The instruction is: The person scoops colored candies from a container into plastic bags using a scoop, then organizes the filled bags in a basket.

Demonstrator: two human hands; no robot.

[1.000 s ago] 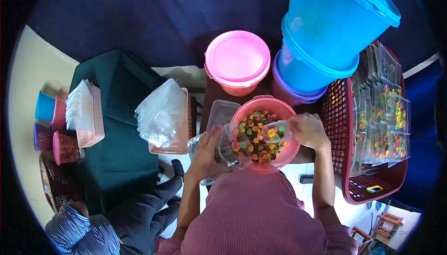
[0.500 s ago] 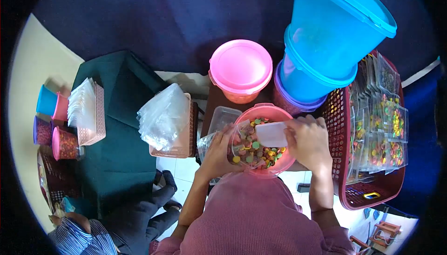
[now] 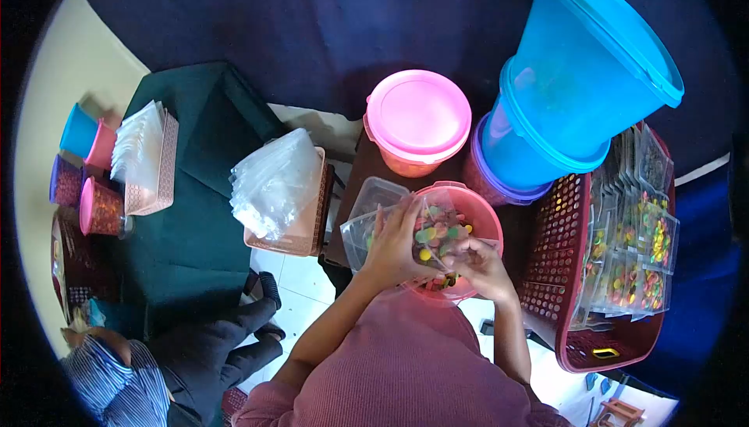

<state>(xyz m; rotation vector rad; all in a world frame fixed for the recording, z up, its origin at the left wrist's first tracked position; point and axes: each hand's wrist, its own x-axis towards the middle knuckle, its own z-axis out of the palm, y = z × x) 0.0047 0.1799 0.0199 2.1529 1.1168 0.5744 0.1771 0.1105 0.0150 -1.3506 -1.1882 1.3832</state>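
Observation:
A round pink tub (image 3: 493,224) stands right in front of me, holding small round discs in yellow, green and red. Above it is a clear plastic bag (image 3: 437,220) with similar discs inside. My left hand (image 3: 392,254) is closed on the bag's left side. At the bag's right side, my right hand (image 3: 482,272) has its fingers curled and pinching its edge, slightly blurred. A clear rectangular container (image 3: 374,193) sits left of the tub, partly behind my left hand. The white scoop cannot be seen.
A pink-lidded tub (image 3: 417,115) and stacked blue tubs (image 3: 577,76) stand behind. On the right, a maroon basket (image 3: 550,271) holds filled bags (image 3: 632,248). To the left, a basket (image 3: 300,244) carries plastic bags (image 3: 277,181). Another person's striped sleeve (image 3: 109,380) shows lower left.
The white scoop has left my right hand's grip and is out of sight. That hand has moved down and left to the bag, which now appears lifted and fuller of discs.

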